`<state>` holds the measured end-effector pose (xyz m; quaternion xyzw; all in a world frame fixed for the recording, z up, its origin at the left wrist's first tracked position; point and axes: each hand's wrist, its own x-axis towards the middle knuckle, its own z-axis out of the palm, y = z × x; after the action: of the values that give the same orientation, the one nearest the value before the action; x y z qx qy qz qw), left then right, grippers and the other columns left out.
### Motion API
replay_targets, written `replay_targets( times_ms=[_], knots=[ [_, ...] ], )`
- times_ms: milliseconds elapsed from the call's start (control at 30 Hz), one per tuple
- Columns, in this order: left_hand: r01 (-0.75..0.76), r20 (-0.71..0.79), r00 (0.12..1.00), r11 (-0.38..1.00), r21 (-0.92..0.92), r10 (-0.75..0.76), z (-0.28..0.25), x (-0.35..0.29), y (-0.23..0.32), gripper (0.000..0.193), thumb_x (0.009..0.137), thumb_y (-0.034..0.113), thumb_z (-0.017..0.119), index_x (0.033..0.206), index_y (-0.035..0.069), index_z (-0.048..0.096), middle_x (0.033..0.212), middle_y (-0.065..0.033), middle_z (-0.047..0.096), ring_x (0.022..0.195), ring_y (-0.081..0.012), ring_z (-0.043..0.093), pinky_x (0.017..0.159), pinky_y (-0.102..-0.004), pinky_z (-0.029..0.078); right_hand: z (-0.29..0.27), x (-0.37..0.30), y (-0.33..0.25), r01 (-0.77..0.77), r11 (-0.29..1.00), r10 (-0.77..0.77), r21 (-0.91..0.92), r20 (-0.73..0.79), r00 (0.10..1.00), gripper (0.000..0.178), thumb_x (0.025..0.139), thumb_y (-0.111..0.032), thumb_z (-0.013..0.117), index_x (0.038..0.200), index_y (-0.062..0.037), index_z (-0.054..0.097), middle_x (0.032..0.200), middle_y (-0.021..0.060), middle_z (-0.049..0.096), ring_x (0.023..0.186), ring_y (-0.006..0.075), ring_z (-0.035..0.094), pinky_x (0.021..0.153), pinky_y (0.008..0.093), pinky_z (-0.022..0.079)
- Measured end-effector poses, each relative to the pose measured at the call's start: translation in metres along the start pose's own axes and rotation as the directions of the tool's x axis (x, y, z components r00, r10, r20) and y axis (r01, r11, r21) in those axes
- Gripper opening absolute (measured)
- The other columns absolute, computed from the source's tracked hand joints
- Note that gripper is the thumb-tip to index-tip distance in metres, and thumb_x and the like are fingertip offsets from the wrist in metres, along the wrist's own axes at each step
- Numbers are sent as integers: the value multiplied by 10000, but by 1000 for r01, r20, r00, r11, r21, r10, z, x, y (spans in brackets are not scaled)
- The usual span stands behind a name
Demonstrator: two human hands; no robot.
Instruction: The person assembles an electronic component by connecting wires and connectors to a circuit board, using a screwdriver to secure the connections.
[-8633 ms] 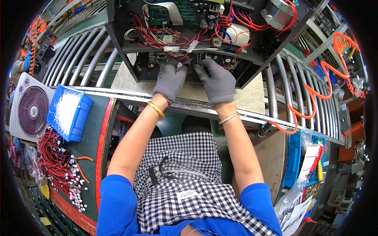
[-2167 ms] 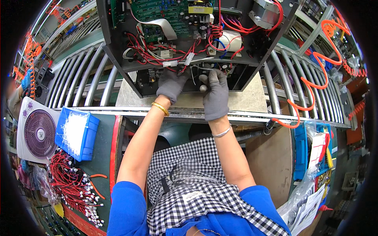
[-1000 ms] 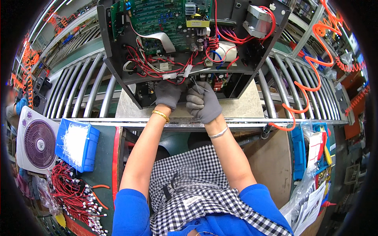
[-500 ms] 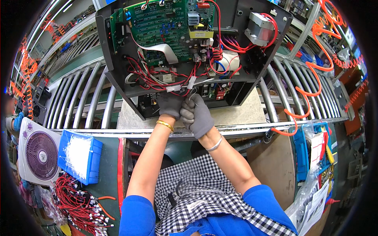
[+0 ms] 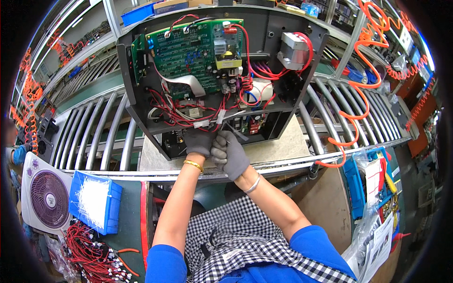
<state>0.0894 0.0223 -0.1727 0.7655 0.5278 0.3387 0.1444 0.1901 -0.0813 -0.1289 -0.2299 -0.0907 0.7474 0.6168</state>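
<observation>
Both hands wear grey gloves at the lower compartment of an open black metal chassis (image 5: 141,111). My left hand (image 5: 198,143) reaches under the wiring, its fingers hidden by the chassis and the glove's back. Right beside it, my right hand (image 5: 228,156) is closed, fingers curled; what it grips, if anything, is too small to make out. Just above the hands runs a bundle of red and black wires (image 5: 177,114) with white tags. Behind stands a green circuit board (image 5: 184,59) with a flat white ribbon cable (image 5: 188,83). A metal-cased part (image 5: 293,49) sits at the upper right.
The chassis stands on a pale board (image 5: 158,153) over a roller conveyor (image 5: 101,127). To the left are a fan (image 5: 48,195), a blue bin of white cable ties (image 5: 94,198) and red wire harnesses (image 5: 92,254). At right are a blue tool tray (image 5: 356,186) and an orange coiled hose (image 5: 356,115).
The view has shifted, so the chassis sits slightly lower and farther left. My hands stay close together at the lower compartment, the right one still closed.
</observation>
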Motion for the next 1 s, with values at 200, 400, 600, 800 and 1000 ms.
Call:
replay_targets(
  times_ms=[200, 400, 600, 800, 1000],
  knots=[
    [-105, -39, 994, 994, -5, 105, -15, -9, 14, 527, 837, 540, 646, 1101, 87, 698, 1046, -191, 706, 990, -400, 656, 850, -481, 508, -7, -31, -14, -30, 934, 13, -355, -51, 999, 380, 1027, -385, 458, 718, -170, 408, 573, -58, 315, 439, 76, 301, 385, 229, 209],
    [-173, -86, 981, 985, 18, 174, -25, -48, 0, 472, 923, 488, 595, 1099, 59, 685, 893, -226, 695, 799, -406, 671, 745, -484, 525, 17, -82, -73, 362, 536, -486, -763, 72, 871, 388, 1004, -446, 545, 849, -91, 568, 627, -29, 484, 465, 74, 458, 418, 207, 319],
    [31, 47, 999, 824, -565, -5, -55, -110, 47, 285, 951, 265, 629, 1146, 62, 671, 745, -108, 692, 646, -210, 684, 639, -350, 529, 57, -66, -120, 456, -393, -706, -799, 579, 408, 406, 885, -352, 745, 1115, -34, 640, 870, 43, 647, 704, 136, 626, 668, 284, 528],
    [213, 309, 951, 795, -568, -34, -46, -151, 39, 252, 952, 219, 621, 1139, 60, 676, 729, -84, 683, 647, -134, 673, 626, -296, 525, 84, -54, -127, 34, -607, -637, -794, 511, 577, 578, 801, -476, 772, 1200, -85, 623, 851, 137, 685, 755, 293, 678, 701, 407, 536],
    [288, 315, 940, 807, -516, -134, -55, -154, 26, 234, 942, 207, 621, 1096, 49, 698, 711, -78, 691, 659, -145, 694, 639, -283, 531, 77, -52, -137, 310, -463, -659, -830, 557, 506, 346, 851, -275, 757, 1098, -56, 654, 790, 91, 654, 677, 154, 625, 668, 298, 521]
  ],
)
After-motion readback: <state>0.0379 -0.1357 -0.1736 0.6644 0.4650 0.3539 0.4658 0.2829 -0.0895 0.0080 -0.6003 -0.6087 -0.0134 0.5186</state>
